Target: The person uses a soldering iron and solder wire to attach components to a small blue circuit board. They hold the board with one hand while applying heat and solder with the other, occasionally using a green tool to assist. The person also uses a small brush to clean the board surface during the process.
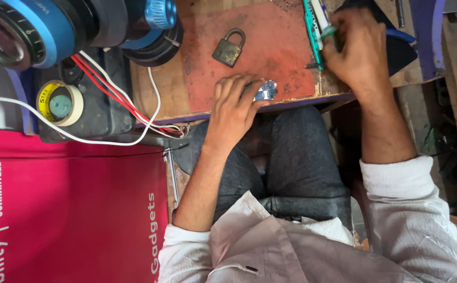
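Looking down from the head camera, I saw both hands working at a small wooden bench with a worn red mat (pixel 270 52) on top. The left hand (pixel 233 112) lay at the near edge of the mat, fingers curled down and pressed on a small blue circuit board (pixel 266 91). The board rested on the mat just at the front edge of the bench, half covered by the fingertips, so the hand was closed on it from above.

The right hand (pixel 357 50) was farther away, at the far right part of the mat. Its fingers were bunched together around a thin green tool (pixel 327 32), and the tip of it met a long green strip (pixel 312 36) that ran along the right border of the mat. I could not tell what kind of tool it was, because the fingers hid most of it.

Between the two hands, well apart from both, an old brass padlock (pixel 229 48) lay flat on the mat with its shackle shut. On the left side of the bench there were red and white wires (pixel 114 90), and beside them a roll of yellow tape (pixel 60 103) on a dark surface. A large blue and black device (pixel 39 29) stood at the far left corner.
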